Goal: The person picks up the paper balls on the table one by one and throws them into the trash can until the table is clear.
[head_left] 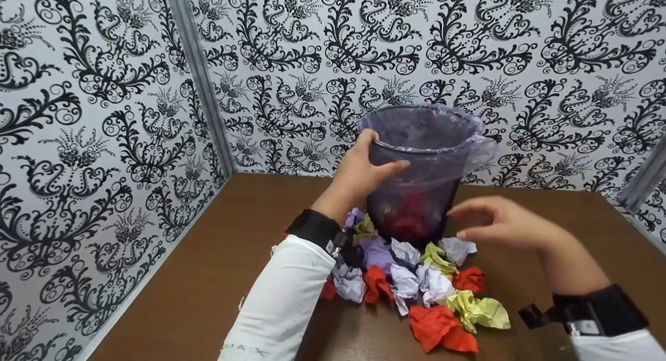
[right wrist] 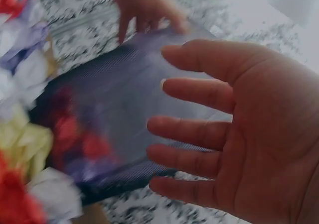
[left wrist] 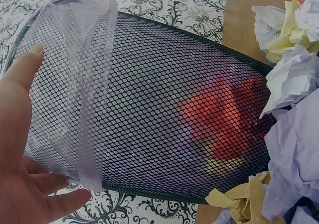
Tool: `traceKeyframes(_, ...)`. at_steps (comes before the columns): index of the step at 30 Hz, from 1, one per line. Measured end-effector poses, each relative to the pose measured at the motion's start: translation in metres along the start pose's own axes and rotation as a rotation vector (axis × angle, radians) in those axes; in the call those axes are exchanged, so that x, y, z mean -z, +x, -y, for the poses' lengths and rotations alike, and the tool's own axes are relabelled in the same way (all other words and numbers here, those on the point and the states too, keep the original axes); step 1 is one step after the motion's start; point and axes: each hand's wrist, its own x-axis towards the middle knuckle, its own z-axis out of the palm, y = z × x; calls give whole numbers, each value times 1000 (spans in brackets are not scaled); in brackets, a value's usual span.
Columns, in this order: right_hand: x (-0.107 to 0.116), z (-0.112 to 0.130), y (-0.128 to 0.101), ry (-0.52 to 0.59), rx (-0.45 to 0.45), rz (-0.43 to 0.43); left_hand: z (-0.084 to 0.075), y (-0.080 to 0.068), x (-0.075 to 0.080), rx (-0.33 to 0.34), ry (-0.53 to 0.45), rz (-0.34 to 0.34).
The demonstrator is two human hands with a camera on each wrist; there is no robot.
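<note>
A black mesh wastebasket (head_left: 416,194) lined with a clear plastic bag (head_left: 484,142) stands on the brown table (head_left: 208,278), tilted a little. My left hand (head_left: 364,166) grips its rim on the left side, thumb across the front. Through the mesh (left wrist: 164,114) red and yellow paper shows at the bottom. My right hand (head_left: 494,223) hovers open just right of the basket's base, fingers spread, holding nothing; in the right wrist view its fingers (right wrist: 199,92) are straight in front of the basket (right wrist: 114,114).
Several crumpled paper balls (head_left: 416,283) in red, yellow, white and lilac lie in a heap on the table in front of the basket. Patterned black-and-white walls (head_left: 104,116) close in the left and back sides.
</note>
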Motion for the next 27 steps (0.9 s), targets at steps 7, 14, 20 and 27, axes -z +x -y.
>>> traceKeyframes(7,-22,-36,1,-103,-62,-3,1,0,-2,1,2,3)
traceKeyframes(14,-31,-61,5,-91,-109,52,-2,0,-1,22,9,19)
traceKeyframes(20,-38,-79,6,-32,-119,86,-4,1,0,28,2,23)
traceKeyframes(27,-48,-89,7,6,-161,83,-1,0,-1,37,-8,22)
